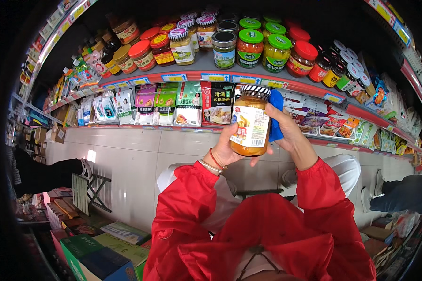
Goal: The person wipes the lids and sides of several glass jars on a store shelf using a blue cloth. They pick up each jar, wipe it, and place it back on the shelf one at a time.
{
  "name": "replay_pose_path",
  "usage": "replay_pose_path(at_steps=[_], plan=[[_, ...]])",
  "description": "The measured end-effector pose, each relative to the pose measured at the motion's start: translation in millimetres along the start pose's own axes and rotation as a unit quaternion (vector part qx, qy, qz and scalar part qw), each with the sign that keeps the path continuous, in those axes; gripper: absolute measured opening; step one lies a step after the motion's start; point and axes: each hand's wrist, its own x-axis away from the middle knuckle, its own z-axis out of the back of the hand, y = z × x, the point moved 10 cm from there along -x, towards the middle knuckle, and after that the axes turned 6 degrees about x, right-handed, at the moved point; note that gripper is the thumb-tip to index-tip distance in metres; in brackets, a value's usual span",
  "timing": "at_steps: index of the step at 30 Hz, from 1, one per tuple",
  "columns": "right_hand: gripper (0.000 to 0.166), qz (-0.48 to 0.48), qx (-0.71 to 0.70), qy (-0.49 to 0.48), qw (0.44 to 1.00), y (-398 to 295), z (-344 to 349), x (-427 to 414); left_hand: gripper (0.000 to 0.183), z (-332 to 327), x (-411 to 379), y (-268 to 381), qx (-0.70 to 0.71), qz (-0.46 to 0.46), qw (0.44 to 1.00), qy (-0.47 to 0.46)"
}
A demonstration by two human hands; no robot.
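Observation:
A glass jar [250,146] of amber-coloured food, with a black-and-white striped lid and a white printed label, is held upright in front of the shelves. My left hand [221,150] grips its left side and lower part, the thumb on the label. On the other side, my right hand [291,131] holds a blue cloth [276,114] against the jar, with its thumb over the label's right edge. Most of the fingers behind the jar are hidden. Similar jars with striped lids [183,45] stand on the upper shelf [204,63] beyond.
Jars with green lids [250,36] and red lids [306,51] line the shelf. Upright packets [189,105] fill the lower shelf. A folding stool [88,193] and boxes [102,260] stand at lower left. Other people's legs show at left [49,174] and right [401,195].

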Motion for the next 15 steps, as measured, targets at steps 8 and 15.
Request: replay_pose_path(at_steps=[8,15], plan=[[0.038,0.045,0.098,0.092,0.99,-23.0,26.7,-7.0,0.067,12.8,-12.9,-1.3,-0.179,0.066,0.973,0.13],[0.063,0.195,0.357,0.237,0.882,-34.7,48.1,-1.9,0.073,57.4,-12.5,7.8,-0.333,-0.021,0.893,0.302]])
